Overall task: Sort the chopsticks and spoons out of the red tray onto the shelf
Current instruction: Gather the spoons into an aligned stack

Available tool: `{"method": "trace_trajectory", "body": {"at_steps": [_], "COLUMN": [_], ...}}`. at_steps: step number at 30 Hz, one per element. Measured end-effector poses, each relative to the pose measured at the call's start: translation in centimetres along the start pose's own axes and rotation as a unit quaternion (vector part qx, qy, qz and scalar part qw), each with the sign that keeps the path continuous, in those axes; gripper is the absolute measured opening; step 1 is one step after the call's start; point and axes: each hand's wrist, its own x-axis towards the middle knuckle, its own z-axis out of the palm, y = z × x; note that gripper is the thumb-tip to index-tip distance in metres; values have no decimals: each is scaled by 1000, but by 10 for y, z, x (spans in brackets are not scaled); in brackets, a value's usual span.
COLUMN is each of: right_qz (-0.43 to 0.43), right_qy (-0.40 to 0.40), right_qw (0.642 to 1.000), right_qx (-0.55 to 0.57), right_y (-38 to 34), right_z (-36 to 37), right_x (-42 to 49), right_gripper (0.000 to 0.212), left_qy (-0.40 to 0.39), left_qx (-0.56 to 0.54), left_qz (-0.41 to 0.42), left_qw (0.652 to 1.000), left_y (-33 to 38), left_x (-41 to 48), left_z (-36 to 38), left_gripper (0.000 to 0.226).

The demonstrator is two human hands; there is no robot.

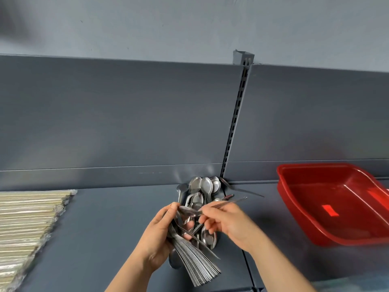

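My left hand grips a thick bundle of steel spoons, their handles fanned out toward me. My right hand pinches one more spoon by its handle just above that bundle. Behind both hands a loose pile of spoons lies on the grey shelf, bowls leaning on the back panel. The red tray stands on the shelf at the right and looks empty inside. Wrapped chopsticks lie stacked in rows at the far left.
A slotted upright post rises from the shelf right behind the spoon pile, between two grey back panels. One spoon handle sticks out toward the tray. A seam in the shelf runs down under my right forearm.
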Motion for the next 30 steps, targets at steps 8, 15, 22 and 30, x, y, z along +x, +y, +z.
{"method": "trace_trajectory", "body": {"at_steps": [8, 15, 22, 30], "right_qz": [-1, 43, 114, 37], "right_qy": [-58, 213, 251, 105], "right_qw": [998, 935, 882, 992], "right_qx": [24, -281, -381, -59], "right_y": [13, 45, 53, 31], "right_z": [8, -16, 3, 2], "right_x": [3, 0, 10, -9], "right_gripper": [51, 61, 40, 20], "left_qy": [42, 98, 92, 74], "left_qx": [-2, -14, 3, 8], "left_qz": [32, 61, 36, 4], "left_qw": [999, 993, 995, 997], "left_y": [11, 18, 9, 6], "left_x": [-3, -3, -7, -11], "left_z": [-19, -48, -46, -38], "left_gripper": [22, 23, 20, 20]}}
